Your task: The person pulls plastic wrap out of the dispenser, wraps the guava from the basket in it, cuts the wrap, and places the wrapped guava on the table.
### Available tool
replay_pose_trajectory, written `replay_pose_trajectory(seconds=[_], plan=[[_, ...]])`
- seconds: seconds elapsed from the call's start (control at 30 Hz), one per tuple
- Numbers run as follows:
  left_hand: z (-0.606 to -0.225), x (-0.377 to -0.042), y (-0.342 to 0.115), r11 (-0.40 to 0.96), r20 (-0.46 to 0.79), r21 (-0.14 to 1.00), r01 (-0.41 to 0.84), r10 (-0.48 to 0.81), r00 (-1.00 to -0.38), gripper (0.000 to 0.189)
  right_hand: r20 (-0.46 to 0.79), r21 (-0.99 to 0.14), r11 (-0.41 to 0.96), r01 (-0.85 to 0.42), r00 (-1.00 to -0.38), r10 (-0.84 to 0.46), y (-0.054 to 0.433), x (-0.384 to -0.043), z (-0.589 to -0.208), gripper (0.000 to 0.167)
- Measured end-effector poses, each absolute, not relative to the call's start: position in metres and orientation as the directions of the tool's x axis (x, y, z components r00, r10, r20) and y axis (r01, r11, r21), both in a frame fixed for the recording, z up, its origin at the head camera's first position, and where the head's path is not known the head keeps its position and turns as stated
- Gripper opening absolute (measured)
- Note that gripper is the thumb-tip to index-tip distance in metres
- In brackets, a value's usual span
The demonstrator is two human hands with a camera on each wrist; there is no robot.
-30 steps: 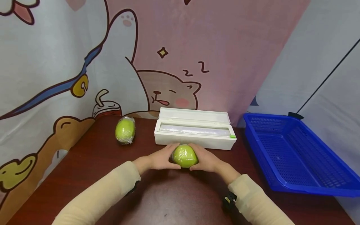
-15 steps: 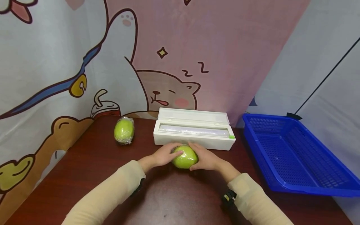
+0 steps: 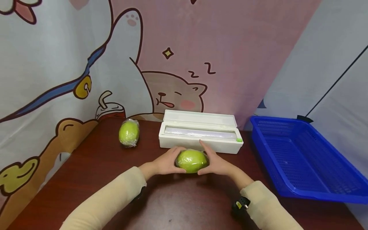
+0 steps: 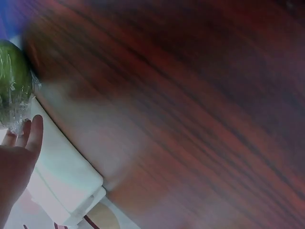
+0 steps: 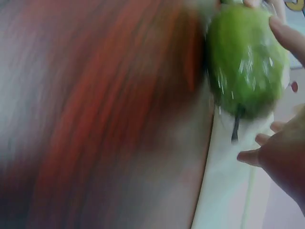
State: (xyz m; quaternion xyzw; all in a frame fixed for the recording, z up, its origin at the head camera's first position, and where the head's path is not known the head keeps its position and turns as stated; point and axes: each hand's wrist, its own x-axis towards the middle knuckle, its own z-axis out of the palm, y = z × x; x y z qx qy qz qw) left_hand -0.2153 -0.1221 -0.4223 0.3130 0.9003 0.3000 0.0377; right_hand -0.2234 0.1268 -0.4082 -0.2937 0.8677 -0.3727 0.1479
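A green pear (image 3: 192, 160) in clear cling film lies on its side between both hands, just in front of a long white box. My left hand (image 3: 166, 162) grips its left end, thumb along the near side. Around the right end, my right hand (image 3: 218, 163) is spread wide, index finger raised and thumb low on the near side. The right wrist view shows the pear (image 5: 245, 62) with its dark stem pointing at the right hand's fingertips (image 5: 250, 157), which stand apart from the stem end. Crinkled film gathers by the left fingertips (image 4: 35, 129) in the left wrist view.
The white cling-film box (image 3: 199, 143), lid raised, holds a film roll (image 3: 198, 132) and has a green tab at its right end. Another film-wrapped green fruit (image 3: 128, 132) stands back left. A blue plastic basket (image 3: 283, 183) occupies the right side of the dark wooden table (image 3: 184, 204).
The left thumb first came up over the pear, then went back to its near side. The pear has turned to lie more sideways. My right hand has spread and shifted slightly right.
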Motion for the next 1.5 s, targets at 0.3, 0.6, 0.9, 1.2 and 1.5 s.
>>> replay_pose_trajectory(seconds=[0.3,0.6,0.9,1.2,1.5], plan=[[-0.423,-0.21,-0.134,0.639,0.181,0.577,0.508,0.507,-0.843,0.087,0.108,-0.535,0.61,-0.584,-0.764,-0.636,0.146,-0.217,-0.42,0.084],[-0.429,-0.214,-0.133,0.508,0.169,0.707,0.491,0.554,-0.816,0.052,0.065,-0.661,0.571,-0.488,-0.794,-0.604,0.149,-0.221,-0.425,0.06],[-0.428,-0.217,-0.131,0.559,-0.107,0.804,0.203,0.471,-0.876,0.04,-0.129,-0.883,0.433,-0.182,-0.793,-0.596,0.156,-0.226,-0.427,0.056],[-0.421,-0.219,-0.121,0.597,-0.227,0.801,0.039,0.364,-0.903,0.051,-0.21,-0.904,0.424,-0.05,-0.814,-0.542,0.152,-0.224,-0.425,0.059],[-0.418,-0.213,-0.115,0.617,-0.324,0.787,-0.007,0.404,-0.855,0.07,-0.298,-0.911,0.398,0.104,-0.834,-0.464,0.151,-0.224,-0.426,0.071]])
